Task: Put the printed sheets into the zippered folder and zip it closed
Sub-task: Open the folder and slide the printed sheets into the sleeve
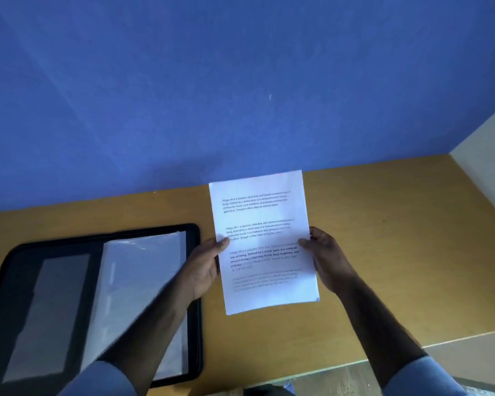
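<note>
While the black zippered folder lies open on the yellow wooden table, left hand and right hand clamp the white printed sheets by opposite edges.

A blue wall is met by a tan wooden desk. A pale wall adjoins at right. Grey floor is seen below.

Two bare hands, left hand and right hand, no rings, watch or bracelets showing; forearms uncovered well back from the fingers, then light blue sleeves pushed up near the elbows, soft cloth, slightly creased.
</note>
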`<state>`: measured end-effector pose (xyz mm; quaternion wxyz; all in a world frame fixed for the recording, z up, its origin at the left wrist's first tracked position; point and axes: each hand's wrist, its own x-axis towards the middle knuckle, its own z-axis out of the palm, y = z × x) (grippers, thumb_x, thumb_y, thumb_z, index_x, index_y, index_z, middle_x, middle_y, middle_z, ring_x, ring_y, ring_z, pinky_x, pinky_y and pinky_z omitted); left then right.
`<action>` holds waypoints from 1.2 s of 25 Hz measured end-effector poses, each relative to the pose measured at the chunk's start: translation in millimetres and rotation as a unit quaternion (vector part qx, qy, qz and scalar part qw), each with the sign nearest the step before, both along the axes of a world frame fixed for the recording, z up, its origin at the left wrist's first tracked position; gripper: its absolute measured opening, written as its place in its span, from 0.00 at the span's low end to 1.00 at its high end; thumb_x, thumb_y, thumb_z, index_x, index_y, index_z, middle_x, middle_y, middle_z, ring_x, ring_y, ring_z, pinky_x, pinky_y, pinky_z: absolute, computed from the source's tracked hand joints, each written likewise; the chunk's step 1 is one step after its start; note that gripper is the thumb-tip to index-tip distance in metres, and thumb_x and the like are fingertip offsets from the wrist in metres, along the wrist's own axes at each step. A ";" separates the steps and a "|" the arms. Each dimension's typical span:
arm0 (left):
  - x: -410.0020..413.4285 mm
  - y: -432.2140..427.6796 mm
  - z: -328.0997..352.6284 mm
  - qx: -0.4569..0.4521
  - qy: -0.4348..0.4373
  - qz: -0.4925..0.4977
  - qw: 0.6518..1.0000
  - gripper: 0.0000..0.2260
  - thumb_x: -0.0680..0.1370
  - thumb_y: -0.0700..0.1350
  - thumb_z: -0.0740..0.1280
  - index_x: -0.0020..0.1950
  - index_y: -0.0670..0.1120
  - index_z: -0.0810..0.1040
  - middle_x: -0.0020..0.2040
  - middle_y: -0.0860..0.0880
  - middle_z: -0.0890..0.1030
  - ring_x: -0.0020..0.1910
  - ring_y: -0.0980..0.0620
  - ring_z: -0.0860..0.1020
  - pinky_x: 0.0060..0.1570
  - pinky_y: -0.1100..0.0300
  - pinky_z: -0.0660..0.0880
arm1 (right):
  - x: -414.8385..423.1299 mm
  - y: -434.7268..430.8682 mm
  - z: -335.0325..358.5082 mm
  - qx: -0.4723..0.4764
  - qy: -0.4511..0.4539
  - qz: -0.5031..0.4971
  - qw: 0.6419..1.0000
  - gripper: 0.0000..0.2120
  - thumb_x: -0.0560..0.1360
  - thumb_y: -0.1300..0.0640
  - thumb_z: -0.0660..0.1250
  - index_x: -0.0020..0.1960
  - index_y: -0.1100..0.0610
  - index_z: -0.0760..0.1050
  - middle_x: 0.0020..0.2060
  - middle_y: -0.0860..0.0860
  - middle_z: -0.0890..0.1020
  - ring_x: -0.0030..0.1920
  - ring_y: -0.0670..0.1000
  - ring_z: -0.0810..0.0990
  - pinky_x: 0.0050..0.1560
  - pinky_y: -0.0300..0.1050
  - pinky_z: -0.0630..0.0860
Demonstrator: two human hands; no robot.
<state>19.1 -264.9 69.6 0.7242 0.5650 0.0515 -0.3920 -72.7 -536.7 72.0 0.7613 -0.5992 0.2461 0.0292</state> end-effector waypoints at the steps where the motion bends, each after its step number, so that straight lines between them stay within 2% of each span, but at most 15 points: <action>1: 4.2 -2.4 9.2 -0.011 -0.021 0.000 1.000 0.17 0.79 0.45 0.68 0.66 0.42 0.80 0.64 0.41 0.82 0.66 0.40 0.79 0.64 0.48 0.78 | -0.3 -2.0 4.7 0.003 -0.019 -0.008 1.000 0.13 0.79 0.71 0.61 0.62 0.70 0.75 0.60 0.70 0.81 0.56 0.68 0.81 0.61 0.70 0.74; 3: 7.5 -9.2 27.0 -0.007 -0.080 -0.009 0.997 0.12 0.79 0.42 0.69 0.62 0.45 0.83 0.63 0.44 0.84 0.64 0.43 0.81 0.61 0.52 0.79 | -0.2 -1.5 12.9 0.004 -0.053 -0.015 0.998 0.12 0.79 0.72 0.61 0.61 0.70 0.75 0.59 0.69 0.81 0.54 0.64 0.81 0.60 0.66 0.75; 5: 5.7 -17.3 41.3 0.020 -0.140 0.003 0.990 0.11 0.78 0.42 0.71 0.59 0.49 0.84 0.61 0.48 0.85 0.62 0.48 0.82 0.62 0.52 0.77 | 1.2 3.6 15.6 -0.013 -0.081 -0.010 0.997 0.13 0.78 0.73 0.62 0.61 0.68 0.77 0.58 0.65 0.83 0.54 0.60 0.81 0.58 0.60 0.76; 8: -1.4 -25.8 49.8 0.062 -0.202 0.027 0.977 0.12 0.75 0.45 0.71 0.58 0.51 0.85 0.59 0.51 0.86 0.61 0.50 0.83 0.65 0.48 0.76 | 1.9 13.8 14.1 -0.043 -0.091 -0.020 0.995 0.16 0.78 0.72 0.63 0.62 0.62 0.80 0.59 0.61 0.84 0.55 0.57 0.83 0.56 0.54 0.77; 10: -6.8 -28.0 49.1 0.083 -0.222 0.037 0.971 0.12 0.76 0.45 0.71 0.59 0.50 0.85 0.58 0.51 0.86 0.60 0.50 0.83 0.67 0.44 0.76 | 0.0 18.5 12.5 -0.046 -0.099 -0.035 0.993 0.16 0.78 0.70 0.64 0.62 0.60 0.81 0.57 0.58 0.85 0.54 0.54 0.84 0.52 0.48 0.80; 13: -13.4 -27.4 47.5 0.081 -0.232 0.054 0.968 0.11 0.76 0.44 0.70 0.55 0.54 0.86 0.57 0.52 0.86 0.59 0.51 0.84 0.66 0.44 0.76 | -2.5 24.5 12.2 -0.046 -0.103 -0.048 0.992 0.16 0.78 0.70 0.64 0.60 0.56 0.82 0.54 0.54 0.87 0.52 0.50 0.85 0.47 0.40 0.80; 16: -16.5 -26.0 44.6 0.075 -0.230 0.063 0.968 0.11 0.75 0.45 0.70 0.52 0.58 0.86 0.56 0.51 0.87 0.59 0.49 0.84 0.65 0.43 0.77 | -4.3 27.3 10.8 -0.053 -0.096 -0.057 0.992 0.16 0.77 0.69 0.64 0.56 0.53 0.83 0.52 0.51 0.88 0.49 0.48 0.85 0.45 0.40 0.80; 20: -17.7 -22.1 38.2 0.090 -0.227 0.051 0.968 0.10 0.73 0.48 0.73 0.55 0.55 0.86 0.56 0.50 0.87 0.58 0.49 0.84 0.64 0.42 0.77 | -6.5 24.4 8.2 -0.072 -0.081 -0.044 0.993 0.16 0.73 0.69 0.63 0.54 0.55 0.83 0.48 0.50 0.87 0.46 0.48 0.84 0.43 0.41 0.80; 24: -21.3 -23.9 36.3 0.067 -0.229 0.048 0.970 0.10 0.75 0.47 0.73 0.55 0.54 0.85 0.56 0.50 0.87 0.58 0.50 0.84 0.61 0.48 0.79 | -6.2 22.7 4.6 -0.076 -0.085 -0.026 0.993 0.17 0.69 0.69 0.57 0.49 0.59 0.81 0.43 0.51 0.83 0.41 0.49 0.78 0.40 0.45 0.75; 30: -23.4 -24.2 34.5 0.068 -0.237 0.042 0.968 0.09 0.78 0.46 0.72 0.56 0.59 0.85 0.57 0.52 0.86 0.58 0.52 0.84 0.58 0.52 0.80 | -4.2 17.8 0.4 -0.088 -0.078 -0.025 0.993 0.13 0.69 0.67 0.59 0.48 0.61 0.79 0.41 0.52 0.79 0.41 0.49 0.74 0.39 0.48 0.70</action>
